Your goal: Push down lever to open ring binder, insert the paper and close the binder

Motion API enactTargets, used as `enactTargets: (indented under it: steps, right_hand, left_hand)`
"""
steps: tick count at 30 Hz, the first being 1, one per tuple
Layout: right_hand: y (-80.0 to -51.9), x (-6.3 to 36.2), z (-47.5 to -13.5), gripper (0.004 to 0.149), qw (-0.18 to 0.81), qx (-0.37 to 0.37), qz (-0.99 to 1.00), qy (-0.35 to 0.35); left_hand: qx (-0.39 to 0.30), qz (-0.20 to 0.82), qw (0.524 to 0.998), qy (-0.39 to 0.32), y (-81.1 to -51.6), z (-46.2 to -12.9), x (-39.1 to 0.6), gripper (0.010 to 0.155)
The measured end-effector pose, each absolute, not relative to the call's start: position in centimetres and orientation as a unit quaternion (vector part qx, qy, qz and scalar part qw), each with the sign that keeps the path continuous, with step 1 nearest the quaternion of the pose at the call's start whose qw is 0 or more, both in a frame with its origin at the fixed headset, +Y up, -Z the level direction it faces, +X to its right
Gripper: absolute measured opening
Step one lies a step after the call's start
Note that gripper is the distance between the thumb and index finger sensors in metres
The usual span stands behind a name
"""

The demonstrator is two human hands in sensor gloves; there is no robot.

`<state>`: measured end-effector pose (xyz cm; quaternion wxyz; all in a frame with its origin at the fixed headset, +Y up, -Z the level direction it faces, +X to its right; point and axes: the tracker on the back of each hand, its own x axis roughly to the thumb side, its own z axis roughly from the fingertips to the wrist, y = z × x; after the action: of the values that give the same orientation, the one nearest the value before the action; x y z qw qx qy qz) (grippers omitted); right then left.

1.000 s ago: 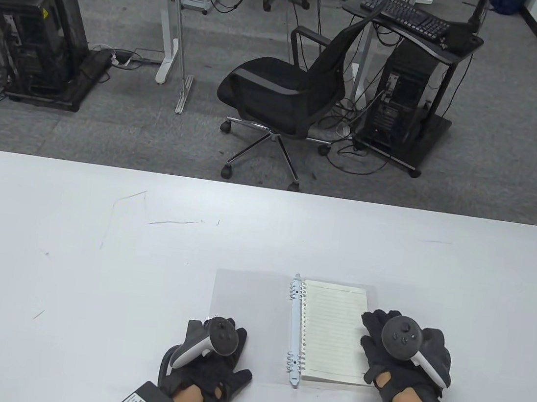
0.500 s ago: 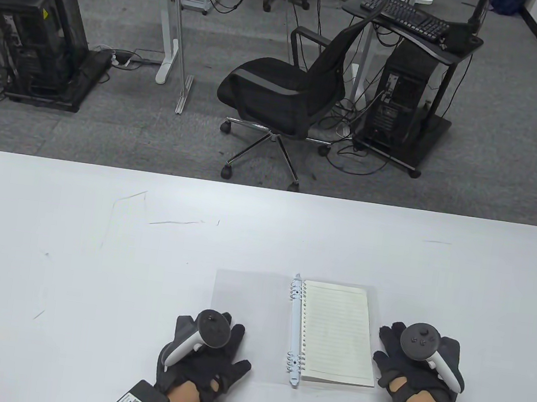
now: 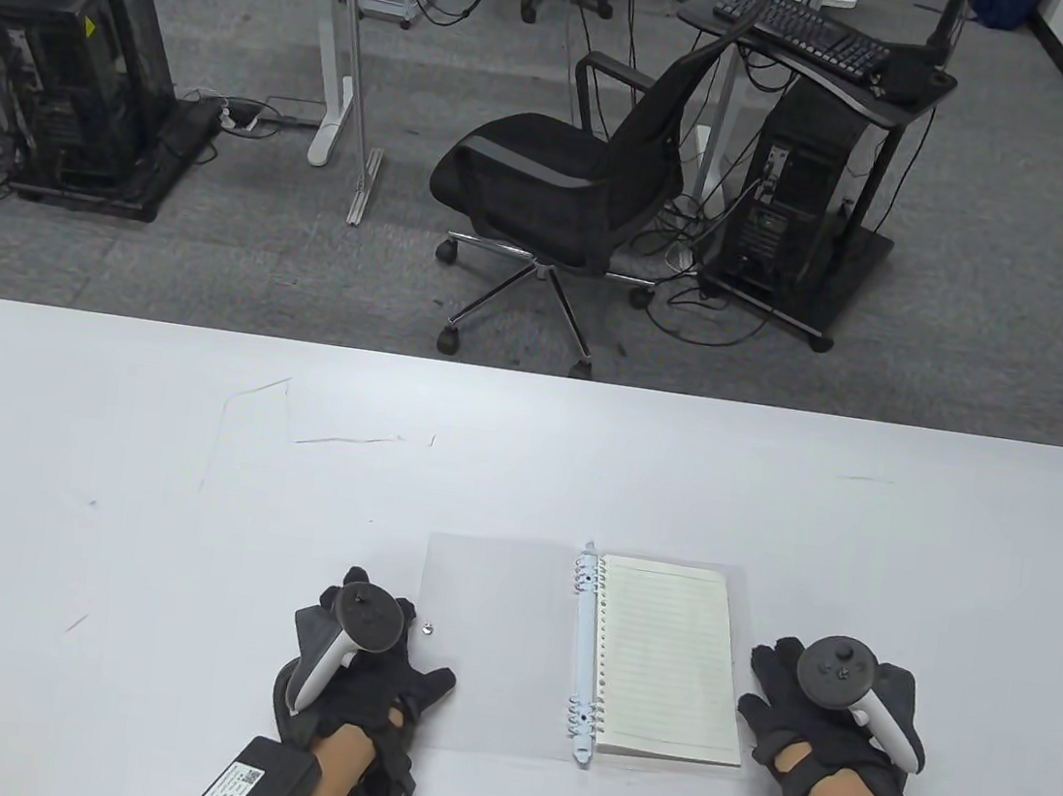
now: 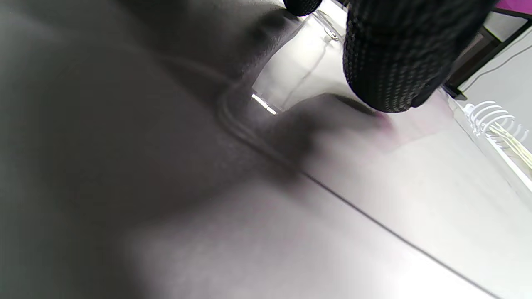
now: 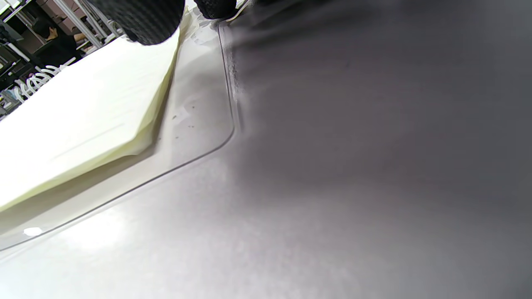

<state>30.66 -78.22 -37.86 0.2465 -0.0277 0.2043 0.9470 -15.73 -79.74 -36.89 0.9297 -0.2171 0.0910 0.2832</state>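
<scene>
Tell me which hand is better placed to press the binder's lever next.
Probably the left hand: it rests on the clear left cover, nearer the lower lever. The right hand lies on the table, with the paper stack between it and the ring spine.

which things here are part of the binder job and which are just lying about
For the job: binder, ring spine with its lever, stack of lined paper, left hand, right hand.

Lying about: office chair, keyboard, two computer towers, floor cables.
</scene>
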Motion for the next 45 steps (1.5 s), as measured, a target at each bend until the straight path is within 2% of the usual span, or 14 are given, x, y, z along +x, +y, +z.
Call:
enactTargets:
  steps: [10,12,16,21,24,26,30,37,45]
  right_hand:
    - [-78.2,30.6,-38.0,0.067,0.253,-0.028,0.944,0.212]
    - [-78.2,30.6,-38.0,0.067,0.255,-0.028,0.943,0.213]
    - [-78.2,30.6,-37.9,0.067,0.259,-0.027,0.941,0.215]
    - [-78.2,30.7,-38.0,0.067,0.265,-0.027,0.939,0.218]
    - [-78.2,30.7,-38.0,0.067,0.271,-0.03,0.937,0.218]
    - [-78.1,30.8,-38.0,0.066,0.273,-0.031,0.937,0.217]
    - [-78.2,31.2,-38.0,0.064,0.29,-0.032,0.931,0.22]
    - [-78.2,31.8,-38.2,0.063,0.317,-0.034,0.919,0.231]
    - [-78.1,31.8,-38.2,0.063,0.319,-0.033,0.917,0.236]
  left_hand:
    - [-0.212,0.366,0.895,0.138,-79.6,-37.5,-16.3,0.092]
    - [-0.212,0.36,0.897,0.146,-79.7,-37.5,-16.5,0.082]
    - [-0.189,0.351,0.905,0.149,-77.9,-37.1,-16.5,0.047]
    - [-0.192,0.45,0.865,0.114,-73.5,-37.1,-15.7,0.04]
    - [-0.197,0.483,0.85,0.068,-71.0,-37.5,-13.1,0.039]
    - [-0.197,0.499,0.843,0.031,-69.5,-37.9,-10.0,0.039]
    - [-0.219,0.508,0.833,-0.032,-68.6,-39.0,-3.8,0.039]
    - [-0.267,0.469,0.84,-0.055,-71.1,-40.9,5.2,0.039]
    - [-0.268,0.315,0.91,-0.03,-73.8,-41.1,10.8,0.039]
